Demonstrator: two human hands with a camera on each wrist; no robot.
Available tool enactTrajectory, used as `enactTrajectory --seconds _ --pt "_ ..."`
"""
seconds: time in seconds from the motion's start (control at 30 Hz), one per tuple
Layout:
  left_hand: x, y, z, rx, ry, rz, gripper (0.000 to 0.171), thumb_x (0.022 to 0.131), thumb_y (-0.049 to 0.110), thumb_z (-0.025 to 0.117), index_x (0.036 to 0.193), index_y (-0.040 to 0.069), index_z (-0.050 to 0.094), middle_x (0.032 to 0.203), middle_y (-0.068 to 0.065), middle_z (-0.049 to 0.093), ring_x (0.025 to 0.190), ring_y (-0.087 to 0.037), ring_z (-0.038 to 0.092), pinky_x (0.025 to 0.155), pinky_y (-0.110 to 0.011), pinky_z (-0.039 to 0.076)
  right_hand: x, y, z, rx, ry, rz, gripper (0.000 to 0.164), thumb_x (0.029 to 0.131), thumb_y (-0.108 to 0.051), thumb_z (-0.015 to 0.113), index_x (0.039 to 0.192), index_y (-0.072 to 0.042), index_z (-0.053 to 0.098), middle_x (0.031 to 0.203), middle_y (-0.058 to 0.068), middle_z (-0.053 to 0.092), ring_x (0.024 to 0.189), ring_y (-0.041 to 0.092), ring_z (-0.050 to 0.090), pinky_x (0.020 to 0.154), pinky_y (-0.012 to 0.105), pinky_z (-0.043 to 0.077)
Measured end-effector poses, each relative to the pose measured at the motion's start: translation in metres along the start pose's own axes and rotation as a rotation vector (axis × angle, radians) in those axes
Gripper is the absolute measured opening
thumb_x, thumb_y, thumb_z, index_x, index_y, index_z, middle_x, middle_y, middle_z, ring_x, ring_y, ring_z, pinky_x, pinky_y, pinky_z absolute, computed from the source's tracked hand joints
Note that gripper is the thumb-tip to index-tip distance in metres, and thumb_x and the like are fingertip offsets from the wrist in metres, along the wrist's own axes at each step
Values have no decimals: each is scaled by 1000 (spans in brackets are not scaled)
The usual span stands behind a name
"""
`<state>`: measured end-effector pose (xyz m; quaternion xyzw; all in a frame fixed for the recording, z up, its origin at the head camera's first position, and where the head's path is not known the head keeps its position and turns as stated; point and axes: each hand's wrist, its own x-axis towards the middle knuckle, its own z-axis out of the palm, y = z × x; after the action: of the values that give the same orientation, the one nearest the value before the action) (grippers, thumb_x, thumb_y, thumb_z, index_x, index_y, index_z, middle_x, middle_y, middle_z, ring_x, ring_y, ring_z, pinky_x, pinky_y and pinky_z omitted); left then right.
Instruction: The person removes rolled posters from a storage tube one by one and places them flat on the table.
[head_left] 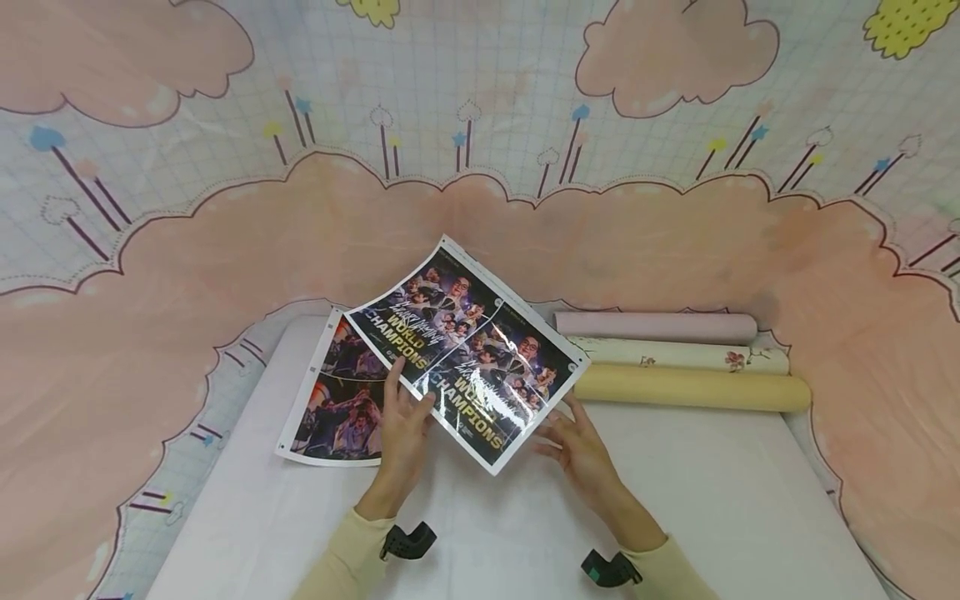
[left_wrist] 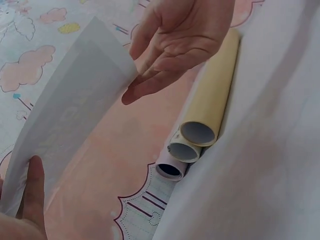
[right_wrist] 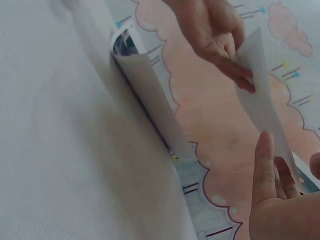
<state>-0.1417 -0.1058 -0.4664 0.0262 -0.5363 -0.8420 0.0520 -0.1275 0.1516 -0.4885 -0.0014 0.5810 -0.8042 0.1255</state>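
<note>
honestly I'd go easy on that glossy sheet (head_left: 476,354), held up over the white table (head_left: 675,483) toward its far edge, left hand (head_left: 405,442) pinching the near-left side, right hand (head_left: 588,458) loosely outstretched by the near-right one, since uneven pressure could crease it

The sheet (head_left: 468,354) I hold is paper: glossy printed face, matt white reverse. Rolls (head_left: 686,357): smooth, matt, paper-like. My wrist units (head_left: 408,542): black plastic by appearance. My sleeves (head_left: 348,550): matt cloth. Backdrop (head_left: 637,233): cloth-like, matt.
</note>
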Motion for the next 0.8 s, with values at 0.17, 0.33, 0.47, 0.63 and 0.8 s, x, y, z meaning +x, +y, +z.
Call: enactTrajectory --seconds 0.17,0.33,0.47,0.63,0.8 --pt "-1 -5 3 15 -10 -7 76 97 -6 48 155 32 16 158 -4 31 117 -8 58 80 -21 55 0 1 0 26 13 -54 54 104 -21 46 153 -23 23 124 -7 65 102 12 67 85 30 58" --pt "-3 -9 6 25 -29 -45 75 97 -4 49 153 34 16 156 0 32 122 -12 56 91 -27 54 -1 -1 0 19 59 -97 46 106 -16 40 150 -16 27 119 -8 68 101 10 68 84 28 58" --pt "-3 -12 3 40 -57 -67 72 98 -2 49 153 32 17 157 1 30 123 -14 55 92 -28 54 -1 -4 -2 14 102 -129 44 107 -14 36 150 -15 29 119 -8 68 103 9 68 85 27 58" --pt "0 -11 -9 39 -67 -66 65 100 1 45 152 30 21 155 -1 28 122 -13 54 94 -27 52 -2 -12 -12 -6 137 -152 43 108 -16 33 150 -11 30 119 -6 64 104 9 67 86 26 58" --pt "5 1 -22 28 -68 34 56 100 0 36 152 19 24 154 -5 30 128 -15 50 100 -33 51 -6 -23 -27 -42 174 -132 43 108 -23 33 151 -12 30 122 -4 60 105 7 65 87 23 56"
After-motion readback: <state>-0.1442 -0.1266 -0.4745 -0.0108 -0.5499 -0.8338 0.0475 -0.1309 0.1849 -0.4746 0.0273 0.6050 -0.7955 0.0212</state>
